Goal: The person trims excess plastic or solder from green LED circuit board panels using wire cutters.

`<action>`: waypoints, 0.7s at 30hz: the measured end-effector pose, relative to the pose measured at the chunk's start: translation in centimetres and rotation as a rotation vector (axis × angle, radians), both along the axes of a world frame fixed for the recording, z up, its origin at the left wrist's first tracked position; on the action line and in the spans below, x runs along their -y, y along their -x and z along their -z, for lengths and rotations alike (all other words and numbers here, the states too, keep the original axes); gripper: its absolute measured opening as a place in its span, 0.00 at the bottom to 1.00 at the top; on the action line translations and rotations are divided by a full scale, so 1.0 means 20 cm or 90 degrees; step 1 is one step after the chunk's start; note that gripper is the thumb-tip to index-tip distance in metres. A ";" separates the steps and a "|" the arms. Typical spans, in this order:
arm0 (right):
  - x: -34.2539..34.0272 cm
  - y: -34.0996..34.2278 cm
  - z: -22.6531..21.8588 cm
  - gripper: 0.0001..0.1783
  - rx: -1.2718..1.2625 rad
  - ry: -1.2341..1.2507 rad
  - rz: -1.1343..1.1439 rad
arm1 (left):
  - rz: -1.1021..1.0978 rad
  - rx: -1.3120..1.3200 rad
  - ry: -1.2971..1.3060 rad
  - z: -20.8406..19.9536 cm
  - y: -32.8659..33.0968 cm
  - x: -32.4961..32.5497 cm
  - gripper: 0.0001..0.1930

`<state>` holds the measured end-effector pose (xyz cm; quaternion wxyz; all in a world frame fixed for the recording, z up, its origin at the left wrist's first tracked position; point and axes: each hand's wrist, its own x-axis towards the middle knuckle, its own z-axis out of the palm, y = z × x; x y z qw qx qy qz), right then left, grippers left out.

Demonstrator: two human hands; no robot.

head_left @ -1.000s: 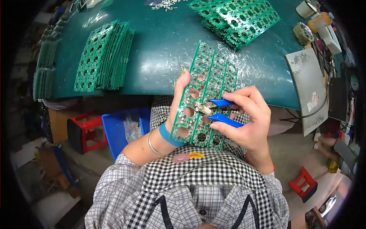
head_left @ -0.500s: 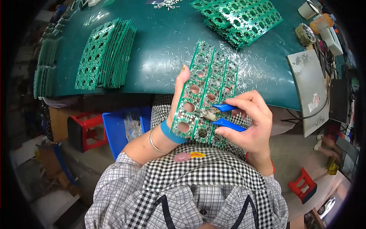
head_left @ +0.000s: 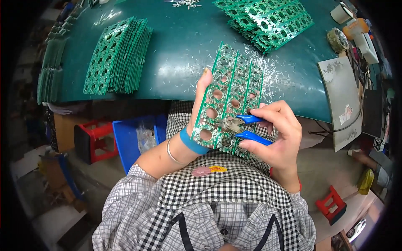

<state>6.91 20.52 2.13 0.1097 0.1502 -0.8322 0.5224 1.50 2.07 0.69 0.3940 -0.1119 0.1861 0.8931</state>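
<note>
A green circuit board panel (head_left: pixel 228 88) with rows of round holes is held tilted over my lap, its far end above the table. My left hand (head_left: pixel 200 94) grips it from beneath, the thumb along its left edge and the palm showing through the holes. In my right hand (head_left: pixel 276 136) are blue-handled wire cutters (head_left: pixel 251 129), handles spread between thumb and fingers. Their metal jaws lie against the near part of the panel, by the left column of holes; whether they bite on a lead is too small to tell.
Upright circuit boards (head_left: pixel 119 56) stand packed on the green table (head_left: pixel 176 50) at left; more boards (head_left: pixel 268 21) are piled at the far right. Clipped leads (head_left: pixel 272 75) litter the tabletop. A blue bin (head_left: pixel 125 142) and red stool (head_left: pixel 96 140) stand below left; a grey panel (head_left: pixel 341 100) is at right.
The panel and my left hand have shifted slightly right and the panel has tilted a little. My right hand has moved slightly right with the cutters, whose handles remain spread.
</note>
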 end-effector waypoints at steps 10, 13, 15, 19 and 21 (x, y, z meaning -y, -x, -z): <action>0.04 -0.01 -0.02 0.32 -0.038 -0.034 -0.025 | -0.060 0.065 0.050 -0.03 0.00 -0.04 0.40; 0.03 -0.02 0.01 0.32 -0.048 -0.002 -0.053 | -0.053 0.067 -0.024 -0.01 0.00 -0.04 0.40; 0.02 -0.04 0.01 0.33 0.037 0.019 0.015 | -0.053 0.079 -0.017 -0.02 0.00 -0.04 0.40; -0.02 -0.02 -0.02 0.35 0.022 0.011 -0.017 | -0.059 0.073 0.030 -0.03 0.01 -0.04 0.41; -0.01 -0.04 -0.03 0.35 0.036 0.008 -0.031 | -0.038 0.062 -0.001 -0.03 0.01 -0.04 0.42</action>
